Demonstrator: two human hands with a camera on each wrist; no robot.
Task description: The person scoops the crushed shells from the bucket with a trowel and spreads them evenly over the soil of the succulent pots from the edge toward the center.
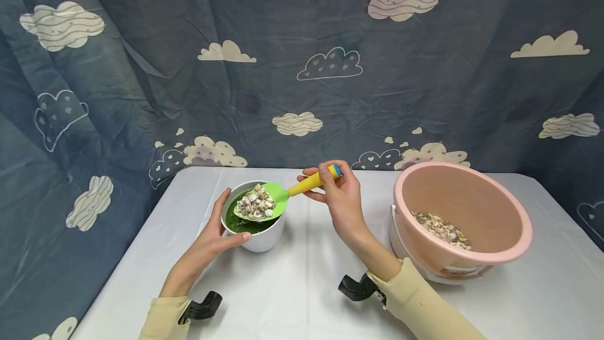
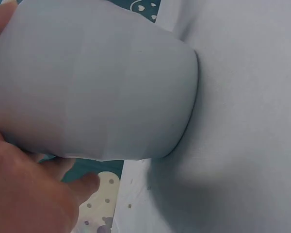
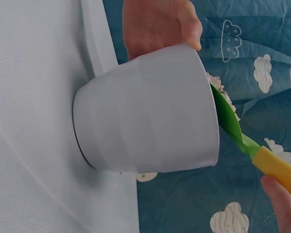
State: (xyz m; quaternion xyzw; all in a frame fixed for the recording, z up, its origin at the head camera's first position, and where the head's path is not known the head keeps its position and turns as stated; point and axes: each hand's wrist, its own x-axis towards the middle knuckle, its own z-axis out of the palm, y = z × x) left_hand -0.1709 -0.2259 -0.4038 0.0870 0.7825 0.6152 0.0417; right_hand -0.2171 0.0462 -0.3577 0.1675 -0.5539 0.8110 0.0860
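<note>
A white pot [image 1: 264, 240] with something green inside stands upright on the table. My left hand [image 1: 207, 245] holds it from the left, its thumb along the near side by the rim. In my right hand [image 1: 342, 203] is a small trowel [image 1: 306, 184] with a yellow handle, a blue end and a green blade. A heap of small pale stones or gravel [image 1: 255, 204] lies on the blade, which is over the pot's mouth. The right wrist view has the trowel [image 3: 228, 116] tilted at the rim of the pot [image 3: 145, 111], its tip hidden behind the wall.
On the right stands a pink bucket [image 1: 476, 203] with similar gravel [image 1: 441, 230] in the bottom. A white cloth [image 1: 306, 287] covers the table. Behind it hangs a dark blue curtain [image 1: 264, 98] with cloud prints. Each wrist carries a black camera mount [image 1: 203, 307].
</note>
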